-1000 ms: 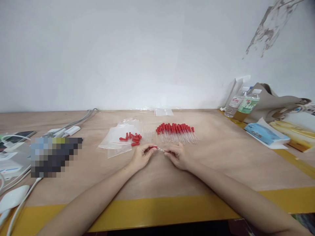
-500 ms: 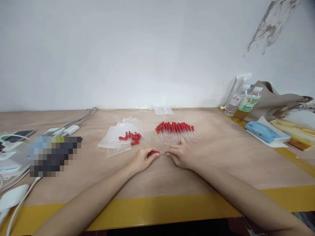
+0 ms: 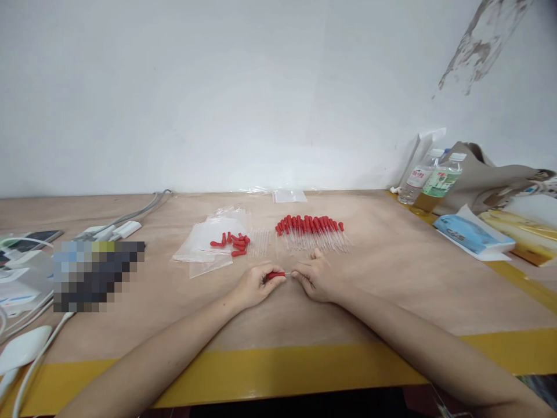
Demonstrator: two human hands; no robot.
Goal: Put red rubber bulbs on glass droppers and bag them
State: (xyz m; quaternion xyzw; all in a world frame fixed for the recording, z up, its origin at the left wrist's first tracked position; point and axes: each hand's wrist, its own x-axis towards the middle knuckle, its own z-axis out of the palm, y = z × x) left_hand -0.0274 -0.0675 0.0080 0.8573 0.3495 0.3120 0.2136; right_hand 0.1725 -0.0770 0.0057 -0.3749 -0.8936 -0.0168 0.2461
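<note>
table [image 3: 391, 305]: inward from the near edge's middle, left hand [image 3: 253, 284] and right hand [image 3: 317, 280], fingertips pinching respectively red bulb [image 3: 277, 274], probably soft, light, best gripped round its sides; clear tube [image 3: 288, 274], probably slippery, fragile, best held near the bulb.

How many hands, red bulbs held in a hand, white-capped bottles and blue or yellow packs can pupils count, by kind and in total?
Hands: 2 (left hand, right hand)
Held red bulb: 1
White-capped bottles: 2
Packs: 2 (blue pack, yellow pack)
Total: 7
</note>
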